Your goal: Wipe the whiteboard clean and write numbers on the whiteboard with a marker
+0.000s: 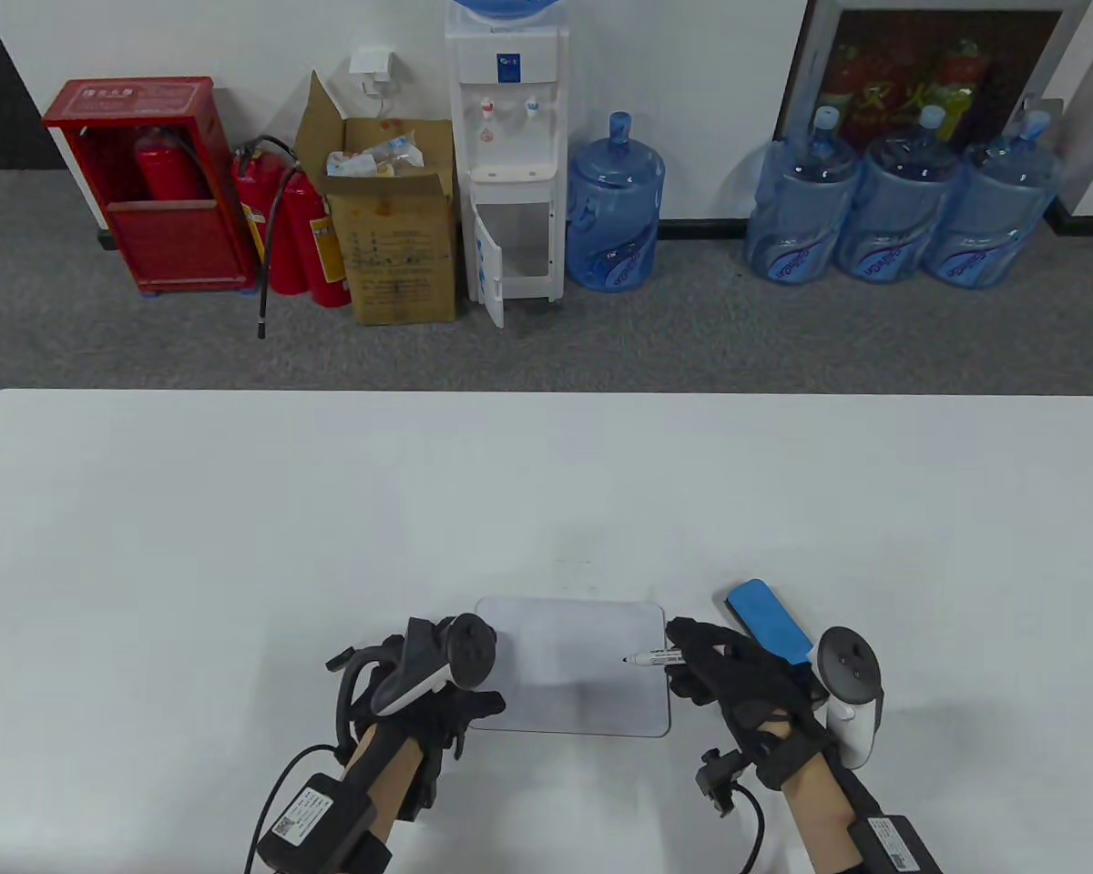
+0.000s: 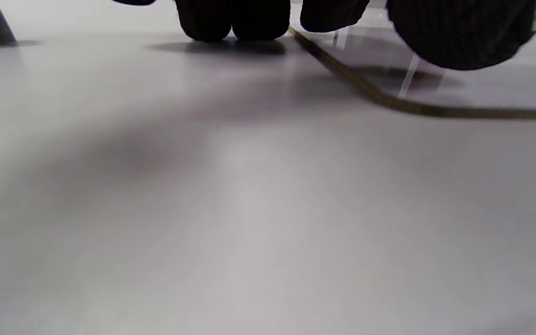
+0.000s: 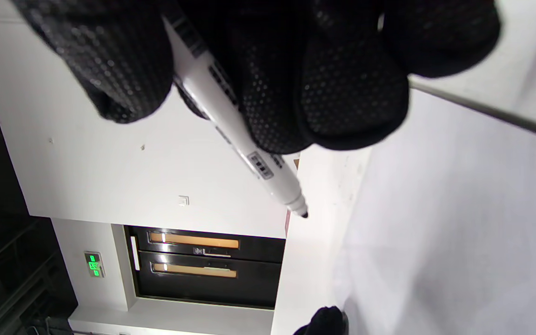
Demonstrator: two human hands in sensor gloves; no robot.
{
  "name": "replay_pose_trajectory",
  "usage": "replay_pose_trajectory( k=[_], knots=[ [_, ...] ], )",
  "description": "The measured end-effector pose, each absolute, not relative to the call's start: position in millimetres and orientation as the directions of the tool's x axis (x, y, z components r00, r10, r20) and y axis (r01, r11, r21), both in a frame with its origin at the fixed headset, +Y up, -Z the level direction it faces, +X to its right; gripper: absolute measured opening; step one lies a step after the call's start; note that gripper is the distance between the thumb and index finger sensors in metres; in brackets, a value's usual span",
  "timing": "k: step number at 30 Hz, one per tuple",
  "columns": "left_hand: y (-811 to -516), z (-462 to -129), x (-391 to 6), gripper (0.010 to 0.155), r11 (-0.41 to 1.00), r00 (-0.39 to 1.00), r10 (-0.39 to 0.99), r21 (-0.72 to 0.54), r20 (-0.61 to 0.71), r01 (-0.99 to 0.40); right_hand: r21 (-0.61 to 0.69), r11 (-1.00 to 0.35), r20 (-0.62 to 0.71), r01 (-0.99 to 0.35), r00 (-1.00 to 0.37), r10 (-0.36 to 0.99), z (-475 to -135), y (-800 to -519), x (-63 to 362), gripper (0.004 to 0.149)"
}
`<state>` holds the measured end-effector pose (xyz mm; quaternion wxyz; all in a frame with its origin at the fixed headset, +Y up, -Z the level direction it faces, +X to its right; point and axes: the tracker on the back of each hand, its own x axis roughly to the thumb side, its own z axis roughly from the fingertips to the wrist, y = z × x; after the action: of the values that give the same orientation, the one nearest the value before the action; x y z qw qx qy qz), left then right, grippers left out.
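Gripping marker, right hand over whiteboard

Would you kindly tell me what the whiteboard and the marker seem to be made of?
Whiteboard: glossy white writing face that mirrors the room; its thin brownish edge suggests a fibreboard core, though that is uncertain.
Marker: smooth white barrel with printed labels, probably plastic, and a dark tip, likely felt.

Water dispenser, cardboard box, fire extinguishers.
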<state>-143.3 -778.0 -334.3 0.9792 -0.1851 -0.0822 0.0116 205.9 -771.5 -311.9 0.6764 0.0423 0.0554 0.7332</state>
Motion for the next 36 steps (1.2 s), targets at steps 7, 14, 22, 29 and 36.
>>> replay_pose_trajectory(
  k=[7,14,22,29,36],
  knots=[
    [-782,-331,-144,0.077,0.928,0.987,0.059,-0.372,0.151,0.002,0.202,-0.206,0.025,-0.957,-0.205,0.978,-314,-770,185,0.053],
    [-782,-329,-145,0.077,0.931,0.986,0.069,-0.365,0.151,-0.009,0.280,-0.366,0.060,-0.887,-0.364,0.929,-326,-768,142,0.053],
    [-782,-328,-146,0.076,0.931,0.986,0.079,-0.363,0.150,-0.019,0.297,-0.464,0.073,-0.834,-0.465,0.882,-349,-765,96,0.054],
    [-782,-328,-146,0.076,0.931,0.985,0.084,-0.364,0.152,-0.024,0.258,-0.517,0.056,-0.816,-0.521,0.852,-360,-765,79,0.053],
    [-783,-327,-147,0.076,0.931,0.985,0.089,-0.365,0.150,-0.028,0.238,-0.562,0.041,-0.792,-0.570,0.821,-364,-766,76,0.053]
  ],
)
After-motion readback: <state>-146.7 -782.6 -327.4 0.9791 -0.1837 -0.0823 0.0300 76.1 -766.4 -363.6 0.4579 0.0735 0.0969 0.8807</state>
